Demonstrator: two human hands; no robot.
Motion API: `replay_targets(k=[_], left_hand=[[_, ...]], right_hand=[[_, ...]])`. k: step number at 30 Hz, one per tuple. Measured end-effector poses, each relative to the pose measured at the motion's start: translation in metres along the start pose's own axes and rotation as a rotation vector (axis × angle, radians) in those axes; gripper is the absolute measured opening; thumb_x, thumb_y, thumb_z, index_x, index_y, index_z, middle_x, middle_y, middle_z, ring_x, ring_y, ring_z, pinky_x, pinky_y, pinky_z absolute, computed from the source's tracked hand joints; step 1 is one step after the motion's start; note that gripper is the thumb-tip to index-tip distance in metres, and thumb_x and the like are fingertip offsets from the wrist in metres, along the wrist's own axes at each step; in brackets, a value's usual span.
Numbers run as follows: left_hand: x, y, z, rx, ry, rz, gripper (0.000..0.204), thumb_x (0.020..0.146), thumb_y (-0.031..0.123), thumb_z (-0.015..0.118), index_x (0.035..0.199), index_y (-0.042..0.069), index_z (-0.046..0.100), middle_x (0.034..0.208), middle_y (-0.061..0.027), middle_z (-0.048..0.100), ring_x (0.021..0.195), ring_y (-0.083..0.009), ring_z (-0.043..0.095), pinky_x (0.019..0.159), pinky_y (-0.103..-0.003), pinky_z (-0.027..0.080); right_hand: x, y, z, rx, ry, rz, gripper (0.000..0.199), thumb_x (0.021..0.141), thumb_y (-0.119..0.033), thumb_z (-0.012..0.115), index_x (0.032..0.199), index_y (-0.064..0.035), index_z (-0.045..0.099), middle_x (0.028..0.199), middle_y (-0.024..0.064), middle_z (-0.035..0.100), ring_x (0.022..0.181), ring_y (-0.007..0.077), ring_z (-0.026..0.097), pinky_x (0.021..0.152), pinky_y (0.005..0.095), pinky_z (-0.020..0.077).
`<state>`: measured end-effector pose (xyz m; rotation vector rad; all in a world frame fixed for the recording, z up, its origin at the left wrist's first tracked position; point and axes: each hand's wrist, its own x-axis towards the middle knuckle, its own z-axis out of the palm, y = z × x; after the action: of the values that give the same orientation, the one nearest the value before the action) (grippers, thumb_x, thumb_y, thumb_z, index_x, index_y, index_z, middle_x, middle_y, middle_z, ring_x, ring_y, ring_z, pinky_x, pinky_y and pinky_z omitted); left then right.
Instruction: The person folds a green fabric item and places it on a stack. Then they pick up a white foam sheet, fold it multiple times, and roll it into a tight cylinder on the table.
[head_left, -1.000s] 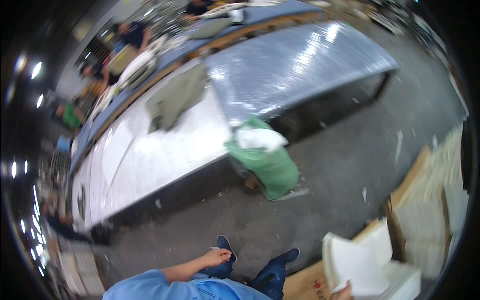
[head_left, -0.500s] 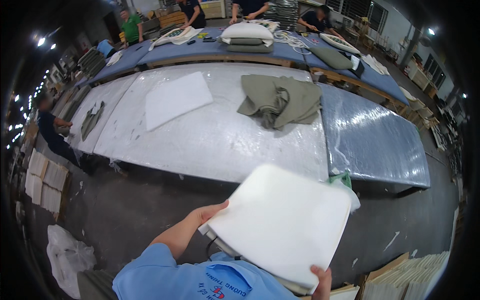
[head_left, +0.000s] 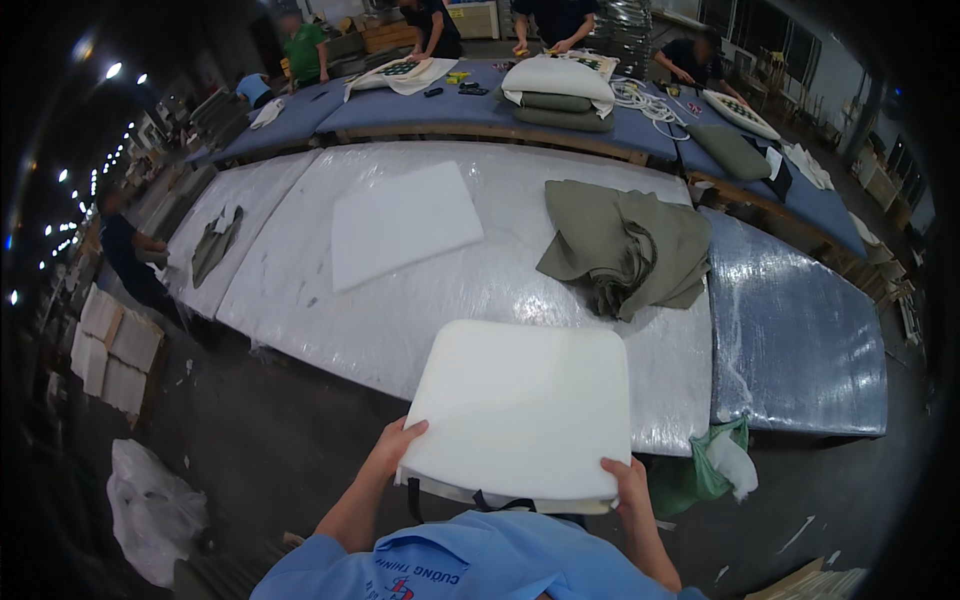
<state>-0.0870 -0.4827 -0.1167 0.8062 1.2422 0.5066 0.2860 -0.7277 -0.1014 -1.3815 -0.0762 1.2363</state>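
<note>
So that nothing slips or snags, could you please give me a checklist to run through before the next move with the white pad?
1. Left grip: ok; the left hand holds the white pad at its near left side.
2. Right grip: ok; the right hand holds its near right corner.
3. Black straps tucked away: not ok; they hang loose at the pad's near edge.
4. Table free of other items: not ok; a white sheet and an olive cloth lie on it.
5. Pad's underside: cannot tell; mostly hidden.

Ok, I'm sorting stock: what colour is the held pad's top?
The pad's top is plain white, clearest in the head view.
</note>
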Motion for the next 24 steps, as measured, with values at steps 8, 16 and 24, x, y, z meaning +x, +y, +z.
replay_targets(k=[8,16,24], left_hand=[[0.111,0.106,-0.029,0.235,0.127,0.135,0.048,0.097,0.025,0.070,0.134,-0.004,0.059,0.115,-0.0142,0.071,0.100,-0.0222,0.070,0.088,-0.035,0.056],[0.161,0.088,-0.010,0.832,-0.029,0.181,0.087,0.088,0.008,0.071,0.157,-0.007,0.019,0.157,-0.0262,0.036,0.143,-0.0357,0.041,0.119,-0.041,0.032],[0.191,0.080,-0.039,1.047,-0.126,0.096,0.098,0.085,0.020,0.072,0.155,-0.015,0.012,0.157,-0.0337,0.033,0.148,-0.0413,0.034,0.122,-0.041,0.027]], right_hand=[[0.172,-0.030,0.088,-0.108,-0.190,0.103,0.052,0.089,-0.018,0.073,0.133,0.0069,0.057,0.119,0.0171,0.069,0.106,0.0263,0.068,0.094,0.0382,0.0539],[0.226,0.051,0.108,-0.866,0.064,-0.042,0.057,0.088,-0.038,0.069,0.132,-0.0039,0.062,0.126,0.0256,0.066,0.117,0.0389,0.063,0.101,0.0436,0.0483],[0.164,0.073,0.065,-0.612,0.428,0.141,0.044,0.091,-0.039,0.066,0.122,-0.0087,0.072,0.104,0.0157,0.074,0.094,0.0265,0.071,0.081,0.0351,0.0563]])
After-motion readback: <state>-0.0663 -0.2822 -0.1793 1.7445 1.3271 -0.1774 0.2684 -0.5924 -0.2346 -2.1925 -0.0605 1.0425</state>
